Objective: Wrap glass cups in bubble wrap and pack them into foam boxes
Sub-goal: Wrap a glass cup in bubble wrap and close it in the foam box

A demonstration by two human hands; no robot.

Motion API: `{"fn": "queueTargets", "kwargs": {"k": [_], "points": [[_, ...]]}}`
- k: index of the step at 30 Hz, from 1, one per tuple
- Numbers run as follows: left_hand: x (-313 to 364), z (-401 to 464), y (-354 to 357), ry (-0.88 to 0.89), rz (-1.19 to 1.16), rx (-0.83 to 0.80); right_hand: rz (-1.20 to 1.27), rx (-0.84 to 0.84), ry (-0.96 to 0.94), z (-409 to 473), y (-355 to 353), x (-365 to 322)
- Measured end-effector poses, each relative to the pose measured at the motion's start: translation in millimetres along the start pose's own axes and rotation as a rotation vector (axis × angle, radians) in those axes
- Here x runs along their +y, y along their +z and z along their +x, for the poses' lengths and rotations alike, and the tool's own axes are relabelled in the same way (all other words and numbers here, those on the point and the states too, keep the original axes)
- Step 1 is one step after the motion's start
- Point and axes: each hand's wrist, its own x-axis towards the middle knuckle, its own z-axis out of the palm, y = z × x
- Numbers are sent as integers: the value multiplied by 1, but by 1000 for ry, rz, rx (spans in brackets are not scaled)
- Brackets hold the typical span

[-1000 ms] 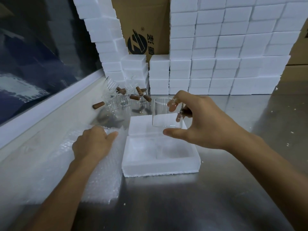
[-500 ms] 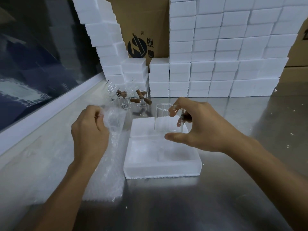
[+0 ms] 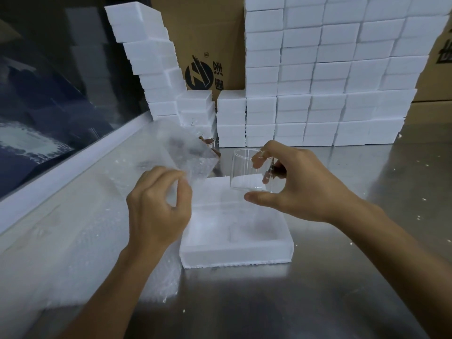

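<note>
Head view
Left hand (image 3: 159,204): it is raised above the table, with the thumb and the fingers pinched on a corner of a bubble wrap sheet.
Bubble wrap sheet (image 3: 178,148): it is lifted in the air and stands up from the left hand toward the back; it looks blurred, and it hides part of the things behind it.
Bubble wrap pile (image 3: 80,245): more bubble wrap lies flat on the table at the left, under the left forearm, and its right edge is just beside the open box.
Right hand (image 3: 300,187): it holds the glass cup; the index finger is curled over the rim, other fingers show through the glass on the far side, and the thumb is stretched below the bottom of the cup.
Glass cup (image 3: 244,171): clear, upright, held in the air above the back part of the open foam box; it is not in the box.
Open foam box (image 3: 234,258): a white, low tray, which lies on the table between the two hands; its lid (image 3: 212,189) lies against the back edge.
Other cups (image 3: 209,143): near the back, partly hidden by the lifted sheet; I see one glass rim and brown handles, the number I cannot tell.
Stacked foam boxes (image 3: 318,81): many white closed boxes in rows against the back, and a leaning stack at the left.
Cardboard box (image 3: 203,45): brown with a black logo, behind the stacks.
Table (image 3: 342,277): grey metal with small white foam crumbs.
</note>
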Motion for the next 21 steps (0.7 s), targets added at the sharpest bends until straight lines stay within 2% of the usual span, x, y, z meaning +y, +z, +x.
{"fn": "queueTargets", "kwargs": {"k": [4, 7, 13, 17, 21], "points": [[5, 3, 0, -324, -65, 34, -7, 4, -5, 0, 0, -1], [4, 6, 1, -483, -75, 19, -6, 5, -8, 0, -1, -1], [12, 11, 0, -559, -48, -123, -5, 9, 2, 0, -4, -1], [22, 18, -5, -718, -43, -109, -20, 16, 17, 1, -4, -4], [30, 23, -13, -754, -89, -88, 0, 37, 44, 0, -6, -9]]}}
